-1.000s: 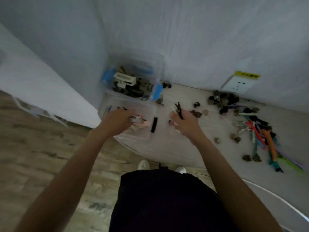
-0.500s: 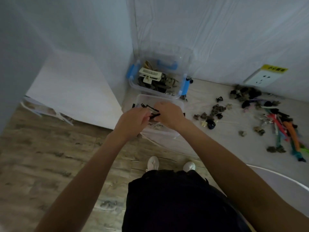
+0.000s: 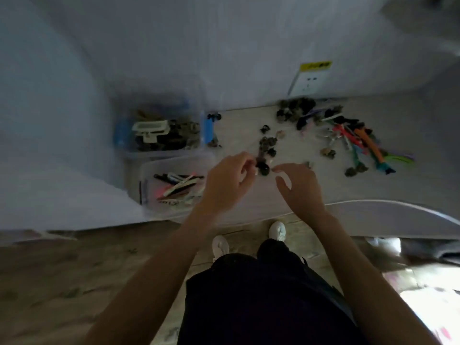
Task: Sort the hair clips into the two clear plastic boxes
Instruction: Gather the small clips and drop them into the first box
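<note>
Head view: the left hand (image 3: 227, 180) curls its fingers near a small dark clip (image 3: 262, 168) on the pale table (image 3: 249, 200); whether it pinches it I cannot tell. The right hand (image 3: 297, 188) is spread, empty. Near-left clear box (image 3: 146, 170) holds long flat clips; far box (image 3: 201, 150) holds chunky claw clips. Loose clips (image 3: 353, 140) lie right.

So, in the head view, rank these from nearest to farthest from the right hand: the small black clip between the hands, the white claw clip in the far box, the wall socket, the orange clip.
1. Black clip: just left of the right hand.
2. Orange clip: in the pile to its right.
3. Wall socket and white claw clip, in the far box on the left: too close to call.
</note>
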The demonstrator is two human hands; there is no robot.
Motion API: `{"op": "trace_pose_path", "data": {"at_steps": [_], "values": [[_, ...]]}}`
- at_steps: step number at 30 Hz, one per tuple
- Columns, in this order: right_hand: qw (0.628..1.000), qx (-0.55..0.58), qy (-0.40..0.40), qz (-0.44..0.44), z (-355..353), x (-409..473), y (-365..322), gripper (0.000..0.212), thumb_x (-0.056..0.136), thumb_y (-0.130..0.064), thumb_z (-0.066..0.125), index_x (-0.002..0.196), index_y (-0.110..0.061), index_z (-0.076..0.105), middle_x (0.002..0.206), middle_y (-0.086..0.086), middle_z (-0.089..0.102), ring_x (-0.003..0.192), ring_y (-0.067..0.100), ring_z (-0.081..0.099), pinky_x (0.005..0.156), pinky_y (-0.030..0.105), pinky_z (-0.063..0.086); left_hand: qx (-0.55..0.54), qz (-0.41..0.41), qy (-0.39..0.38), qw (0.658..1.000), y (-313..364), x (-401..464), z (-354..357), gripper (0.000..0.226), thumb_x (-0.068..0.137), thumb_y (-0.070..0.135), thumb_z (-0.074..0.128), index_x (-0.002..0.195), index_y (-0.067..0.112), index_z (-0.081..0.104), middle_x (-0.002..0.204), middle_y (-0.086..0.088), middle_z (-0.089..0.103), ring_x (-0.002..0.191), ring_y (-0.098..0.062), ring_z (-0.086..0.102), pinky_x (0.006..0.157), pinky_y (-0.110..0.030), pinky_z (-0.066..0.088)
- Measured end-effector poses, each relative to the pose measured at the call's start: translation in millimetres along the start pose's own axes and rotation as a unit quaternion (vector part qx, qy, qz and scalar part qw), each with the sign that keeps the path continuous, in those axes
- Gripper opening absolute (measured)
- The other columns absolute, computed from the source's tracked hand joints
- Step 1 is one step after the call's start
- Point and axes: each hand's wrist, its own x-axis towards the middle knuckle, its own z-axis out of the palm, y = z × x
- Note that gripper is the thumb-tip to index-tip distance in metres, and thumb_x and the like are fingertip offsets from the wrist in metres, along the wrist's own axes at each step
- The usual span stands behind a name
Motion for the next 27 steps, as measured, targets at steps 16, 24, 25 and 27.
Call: {"op": "trace_pose_path", "data": {"at_steps": [16, 24, 25, 27], "values": [[0.977, -0.033, -0.148, 0.15, -42.6, 48.2, 186.6, 0.074, 0.082, -0.03, 0.065, 0.143, -0.021, 0.023, 0.146, 0.012, 0.029, 0.134, 0.034, 0.028, 0.107, 0.045, 0.031, 0.104, -0.193, -0.135, 0.966, 18.0, 81.7, 140.9, 0.061, 0.079, 0.03, 0.067, 0.133, 0.015, 0.041, 0.133, -0.011, 0.042, 0.123, -0.03, 0.034, 0.1, -0.04, 0.038], [0.979, 0.061, -0.193, 0.032, -49.4, 57.7, 179.6, 0.062, 0.083, -0.021, 0.063, 0.138, -0.02, 0.036, 0.141, 0.01, 0.035, 0.129, 0.029, 0.032, 0.103, 0.038, 0.033, 0.097, -0.112, -0.092, 0.985, 34.9, 67.6, 148.6, 0.056, 0.077, 0.018, 0.071, 0.128, 0.014, 0.048, 0.131, -0.009, 0.048, 0.12, -0.027, 0.043, 0.099, -0.029, 0.034], [0.985, 0.049, -0.162, 0.036, -56.0, 54.9, 183.8, 0.059, 0.083, -0.019, 0.062, 0.137, -0.02, 0.038, 0.139, 0.01, 0.038, 0.128, 0.029, 0.034, 0.104, 0.04, 0.033, 0.128, -0.095, -0.085, 0.983, 36.6, 65.8, 150.2, 0.056, 0.076, 0.02, 0.071, 0.126, 0.013, 0.049, 0.13, -0.01, 0.05, 0.119, -0.029, 0.044, 0.101, -0.034, 0.036], [0.992, 0.006, -0.105, 0.075, -71.1, 45.4, 199.3, 0.055, 0.082, -0.016, 0.061, 0.133, -0.018, 0.042, 0.134, 0.012, 0.042, 0.125, 0.033, 0.037, 0.102, 0.044, 0.038, 0.166, -0.08, -0.089, 0.979, 42.8, 64.5, 157.3, 0.056, 0.074, 0.026, 0.072, 0.124, 0.013, 0.051, 0.126, -0.01, 0.053, 0.115, -0.031, 0.048, 0.097, -0.041, 0.042]]}}
